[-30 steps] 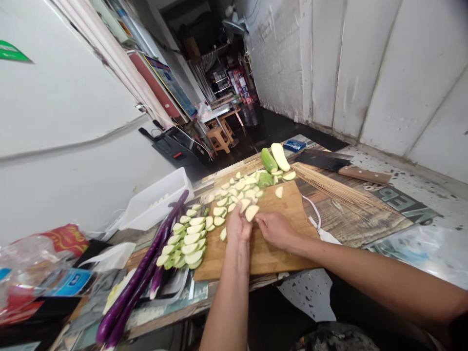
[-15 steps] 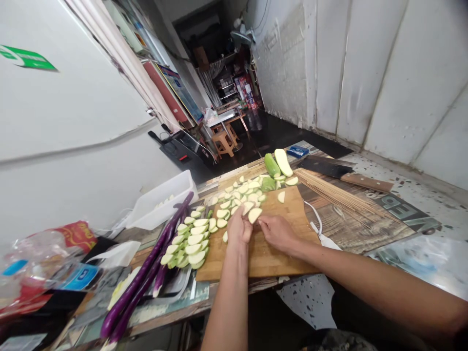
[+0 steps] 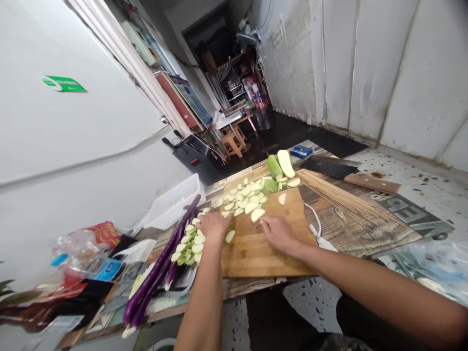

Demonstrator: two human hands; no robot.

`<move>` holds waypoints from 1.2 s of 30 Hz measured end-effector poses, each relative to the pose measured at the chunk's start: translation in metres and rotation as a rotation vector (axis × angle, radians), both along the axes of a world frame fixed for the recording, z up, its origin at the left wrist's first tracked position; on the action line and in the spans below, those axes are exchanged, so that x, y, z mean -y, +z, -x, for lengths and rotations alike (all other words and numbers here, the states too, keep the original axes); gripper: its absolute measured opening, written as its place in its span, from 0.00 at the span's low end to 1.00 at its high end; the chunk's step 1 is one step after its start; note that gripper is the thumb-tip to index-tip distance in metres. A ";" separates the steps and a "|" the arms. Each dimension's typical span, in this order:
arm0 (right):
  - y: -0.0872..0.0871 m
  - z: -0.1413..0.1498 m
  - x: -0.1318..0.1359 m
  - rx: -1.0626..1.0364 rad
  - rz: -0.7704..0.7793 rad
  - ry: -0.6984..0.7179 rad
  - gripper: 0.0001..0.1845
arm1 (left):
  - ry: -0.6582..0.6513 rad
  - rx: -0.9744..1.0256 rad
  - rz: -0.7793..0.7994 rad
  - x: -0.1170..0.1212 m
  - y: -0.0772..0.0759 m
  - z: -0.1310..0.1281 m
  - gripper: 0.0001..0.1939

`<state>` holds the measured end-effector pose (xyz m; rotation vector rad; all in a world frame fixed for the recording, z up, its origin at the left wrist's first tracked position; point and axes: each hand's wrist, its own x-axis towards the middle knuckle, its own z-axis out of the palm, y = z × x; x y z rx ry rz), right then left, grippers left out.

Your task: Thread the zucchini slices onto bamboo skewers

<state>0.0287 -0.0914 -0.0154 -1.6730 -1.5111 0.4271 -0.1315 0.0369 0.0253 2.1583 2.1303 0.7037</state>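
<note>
My right hand (image 3: 276, 232) is closed above the wooden cutting board (image 3: 256, 253), its fingers pinched. Pale half-round zucchini slices (image 3: 258, 215) stand at its fingertips, seemingly on a thin skewer mostly hidden in the grip. My left hand (image 3: 215, 225) has its fingers stretched out over the right edge of a heap of stacked zucchini slices (image 3: 188, 247) at the board's left side. It partly covers that heap, so contact with single slices is hard to make out. Loose slices (image 3: 244, 192) lie spread along the board's far edge. One slice (image 3: 230, 236) lies beside my left wrist.
Long purple eggplants (image 3: 161, 263) lie left of the heap, near a white plastic tub (image 3: 175, 202). Zucchini pieces (image 3: 285, 164), bamboo skewers (image 3: 336, 195), a cleaver (image 3: 371, 183) and a blue box (image 3: 301, 151) lie at the far right. Plastic packaging (image 3: 87, 253) is at the left.
My left hand has left the slices by my right hand and moved left to the heap, its fingers spreading. My right hand stays near its place. The view has shifted slightly left.
</note>
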 end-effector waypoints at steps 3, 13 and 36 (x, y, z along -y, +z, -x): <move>-0.001 0.000 0.001 0.000 0.000 0.006 0.15 | 0.027 -0.039 0.034 -0.006 -0.007 -0.003 0.20; -0.004 0.000 0.000 -0.032 -0.028 0.015 0.15 | -0.039 0.413 -0.051 0.004 -0.008 -0.013 0.23; -0.007 0.001 0.016 0.285 -0.128 0.179 0.16 | -0.248 2.166 0.659 -0.008 -0.025 -0.032 0.06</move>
